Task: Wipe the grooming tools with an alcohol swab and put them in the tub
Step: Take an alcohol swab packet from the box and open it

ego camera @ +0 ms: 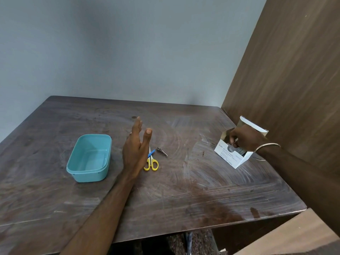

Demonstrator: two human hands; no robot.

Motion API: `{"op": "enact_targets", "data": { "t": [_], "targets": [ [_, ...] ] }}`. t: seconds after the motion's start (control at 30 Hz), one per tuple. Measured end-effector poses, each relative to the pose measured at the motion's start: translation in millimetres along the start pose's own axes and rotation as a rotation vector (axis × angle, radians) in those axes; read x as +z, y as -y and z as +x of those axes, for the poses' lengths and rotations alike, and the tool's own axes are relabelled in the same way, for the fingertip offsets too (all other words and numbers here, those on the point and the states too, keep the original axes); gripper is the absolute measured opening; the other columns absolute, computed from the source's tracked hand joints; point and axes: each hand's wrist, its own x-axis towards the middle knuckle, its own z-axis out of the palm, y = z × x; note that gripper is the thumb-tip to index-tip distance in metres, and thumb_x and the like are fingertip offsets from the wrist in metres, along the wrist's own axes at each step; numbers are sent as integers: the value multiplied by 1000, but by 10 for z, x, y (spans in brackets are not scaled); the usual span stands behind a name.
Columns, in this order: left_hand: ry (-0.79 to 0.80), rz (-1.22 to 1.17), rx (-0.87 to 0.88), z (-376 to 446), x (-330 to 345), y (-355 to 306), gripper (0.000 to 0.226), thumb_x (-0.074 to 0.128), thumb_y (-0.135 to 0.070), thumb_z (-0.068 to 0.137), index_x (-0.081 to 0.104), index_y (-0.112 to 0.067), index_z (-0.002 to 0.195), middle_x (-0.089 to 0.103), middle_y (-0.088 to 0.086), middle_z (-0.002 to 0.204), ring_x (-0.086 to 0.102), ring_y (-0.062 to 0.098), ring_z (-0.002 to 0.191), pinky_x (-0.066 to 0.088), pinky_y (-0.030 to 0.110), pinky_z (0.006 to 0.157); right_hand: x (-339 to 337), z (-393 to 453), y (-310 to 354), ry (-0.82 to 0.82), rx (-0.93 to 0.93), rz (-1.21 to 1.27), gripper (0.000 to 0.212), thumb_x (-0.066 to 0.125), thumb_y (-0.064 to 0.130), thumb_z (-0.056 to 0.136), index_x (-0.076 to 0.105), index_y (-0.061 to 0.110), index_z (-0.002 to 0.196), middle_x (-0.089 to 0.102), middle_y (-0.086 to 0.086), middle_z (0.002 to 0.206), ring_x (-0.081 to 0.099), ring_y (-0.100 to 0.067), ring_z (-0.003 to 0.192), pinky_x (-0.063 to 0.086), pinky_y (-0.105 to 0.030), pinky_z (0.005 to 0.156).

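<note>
While my right hand point(244, 138) pinches a swab inside the white cardboard swab box point(232, 155), my left hand point(136, 150) hovers flat and empty between the empty teal plastic tub point(73, 167) and yellow-handled scissors point(151, 163).

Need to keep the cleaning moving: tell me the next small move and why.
Probably draw one swab packet out of the alcohol swab box. The right hand is already inside its open top with fingers on the packets, the left hand hangs open and empty, and the scissors and nail clipper lie unwiped outside the empty tub.
</note>
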Motion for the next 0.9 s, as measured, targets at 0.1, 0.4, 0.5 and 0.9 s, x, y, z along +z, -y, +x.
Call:
{"op": "enact_targets", "data": {
  "t": [0.1, 0.4, 0.5, 0.9],
  "targets": [
    [3, -12, 2, -10, 8, 8, 77, 32, -70, 88, 36, -25, 151, 53, -1, 146, 53, 15, 131, 44, 44, 106, -117, -22, 28, 9, -11, 24, 20, 75, -6, 71, 75, 14, 71, 70, 9, 68, 68, -9, 69, 56, -33, 74],
    [6, 10, 60, -18, 121, -109, 57, 63, -50, 89, 50, -29, 140, 62, 0, 133, 63, 16, 109, 54, 45, 87, -596, -25, 219, -143, 98, 202, 15, 80, 1, 77, 80, 15, 78, 75, -5, 92, 68, -20, 80, 48, -25, 58],
    [15, -21, 89, -13, 185, -221, 48, 70, -41, 88, 60, -24, 132, 66, -1, 125, 66, 11, 101, 57, 40, 81, -678, -17, 408, -187, 111, 316, 13, 79, 2, 79, 79, 15, 79, 75, -2, 89, 71, -21, 77, 55, -33, 60],
    [512, -536, -443, -34, 449, -465, 28, 72, -23, 90, 71, -6, 112, 77, 13, 96, 76, 24, 86, 63, 34, 75, -270, 105, 1219, -21, 5, 876, 7, 82, 7, 80, 76, 7, 84, 76, -2, 81, 76, -22, 69, 60, -34, 52]
  ]
}}
